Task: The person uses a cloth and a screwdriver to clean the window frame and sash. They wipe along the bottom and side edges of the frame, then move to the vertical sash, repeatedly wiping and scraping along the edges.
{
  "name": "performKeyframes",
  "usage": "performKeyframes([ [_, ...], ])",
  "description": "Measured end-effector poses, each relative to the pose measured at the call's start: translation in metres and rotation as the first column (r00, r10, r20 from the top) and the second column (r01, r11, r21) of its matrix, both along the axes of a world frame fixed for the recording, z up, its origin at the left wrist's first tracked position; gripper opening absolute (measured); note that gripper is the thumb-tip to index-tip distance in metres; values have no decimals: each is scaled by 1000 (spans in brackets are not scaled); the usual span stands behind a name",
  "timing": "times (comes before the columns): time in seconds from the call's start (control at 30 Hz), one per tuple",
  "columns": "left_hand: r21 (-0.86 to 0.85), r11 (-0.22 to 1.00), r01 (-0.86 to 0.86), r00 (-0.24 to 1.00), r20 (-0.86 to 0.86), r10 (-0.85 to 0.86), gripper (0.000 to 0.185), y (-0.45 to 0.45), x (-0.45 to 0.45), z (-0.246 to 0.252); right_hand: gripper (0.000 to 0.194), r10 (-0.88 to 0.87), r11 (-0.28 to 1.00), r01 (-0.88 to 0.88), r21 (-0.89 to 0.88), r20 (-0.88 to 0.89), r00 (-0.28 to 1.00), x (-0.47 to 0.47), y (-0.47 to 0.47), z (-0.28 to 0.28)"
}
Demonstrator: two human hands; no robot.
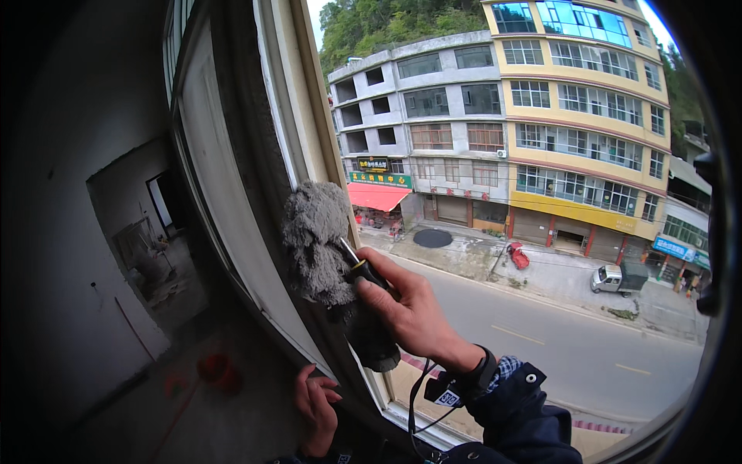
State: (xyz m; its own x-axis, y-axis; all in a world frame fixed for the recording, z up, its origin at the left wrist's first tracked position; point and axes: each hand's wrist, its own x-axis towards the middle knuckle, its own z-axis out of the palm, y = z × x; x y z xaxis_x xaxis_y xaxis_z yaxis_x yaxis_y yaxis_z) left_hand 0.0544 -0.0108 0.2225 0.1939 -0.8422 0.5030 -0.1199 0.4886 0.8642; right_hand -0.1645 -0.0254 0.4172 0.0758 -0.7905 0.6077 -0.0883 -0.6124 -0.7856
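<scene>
My right hand [408, 307] grips the black handle [368, 271] of a trowel. Its metal shank shows, but wet grey mortar [319, 240] covers the blade. The heaped mortar is beside the pale inner edge of a window frame [301, 98]; whether it touches is unclear. Lower down, my left hand [316, 406] is by the bottom of the window side, holding nothing, fingers bent and apart. Beneath my right hand sits a dark rounded object [374, 345] with a greyish end; I cannot tell what it is.
On the left lies a dim room with a doorway [148, 232] and a blurred red bucket [217, 371] on the floor. A black cord [413, 400] hangs by my right wrist. Outside, far below the opening, runs a road [522, 330] with a parked small truck [619, 279].
</scene>
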Motion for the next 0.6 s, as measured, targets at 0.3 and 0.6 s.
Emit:
performKeyframes([
  [0.3,-73,996,-47,994,-100,40,56,-38,21,-23,40,138,963,-117,-241,74,988,-7,-20,156],
  [0.6,-15,992,-123,972,-203,117,50,-68,58,-43,36,-46,936,74,-344,88,995,-20,-32,298],
])
